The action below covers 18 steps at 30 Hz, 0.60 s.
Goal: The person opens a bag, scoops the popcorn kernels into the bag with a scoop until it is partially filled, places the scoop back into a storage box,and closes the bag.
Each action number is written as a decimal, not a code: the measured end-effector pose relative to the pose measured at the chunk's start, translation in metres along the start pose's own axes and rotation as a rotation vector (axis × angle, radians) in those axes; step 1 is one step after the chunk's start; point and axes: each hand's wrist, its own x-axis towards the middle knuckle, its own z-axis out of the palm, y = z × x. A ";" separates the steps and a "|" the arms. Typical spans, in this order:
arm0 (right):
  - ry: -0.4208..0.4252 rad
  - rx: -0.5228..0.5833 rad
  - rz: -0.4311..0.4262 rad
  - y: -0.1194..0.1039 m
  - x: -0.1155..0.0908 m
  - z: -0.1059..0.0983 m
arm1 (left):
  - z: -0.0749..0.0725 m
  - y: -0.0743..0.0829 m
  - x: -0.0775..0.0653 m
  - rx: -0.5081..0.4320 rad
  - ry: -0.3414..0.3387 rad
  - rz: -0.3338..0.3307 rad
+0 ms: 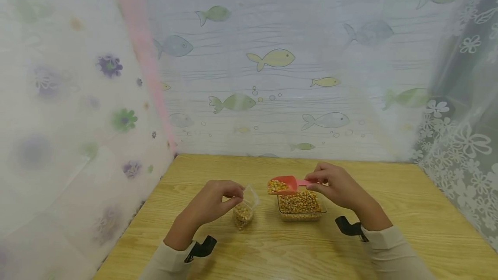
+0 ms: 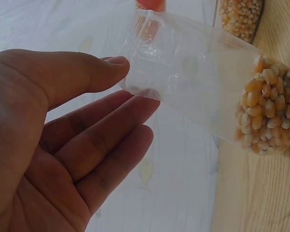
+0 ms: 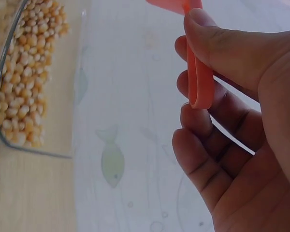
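My left hand [image 1: 218, 200] pinches the rim of a clear plastic bag [image 2: 193, 63] between thumb and fingers. Corn kernels [image 2: 268, 106] fill the bag's bottom, which rests on the table. With thumb and fingers my right hand [image 1: 334, 185] grips the handle [image 3: 201, 82] of a red scoop [image 1: 288, 182]. The scoop is level and carries a load of kernels [image 1: 277, 186]. It hangs over the back left part of a glass container [image 1: 301, 216] of corn kernels, to the right of the bag. In the right wrist view most of the scoop's bowl is out of frame.
The wooden table [image 1: 264, 254] extends in front of and around the container and bag. Behind it hangs a pale curtain [image 1: 272, 111] printed with fish, and a flowered curtain [image 1: 78, 120] hangs on the left. Black wrist mounts [image 1: 204, 246] stick out from both sleeves.
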 end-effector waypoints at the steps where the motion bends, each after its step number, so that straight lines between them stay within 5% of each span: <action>1: -0.002 -0.001 -0.007 -0.001 0.002 0.000 | 0.000 0.000 0.000 -0.002 -0.001 -0.004; 18: -0.049 -0.005 -0.065 -0.020 0.025 0.010 | 0.000 0.000 0.000 0.002 0.011 0.006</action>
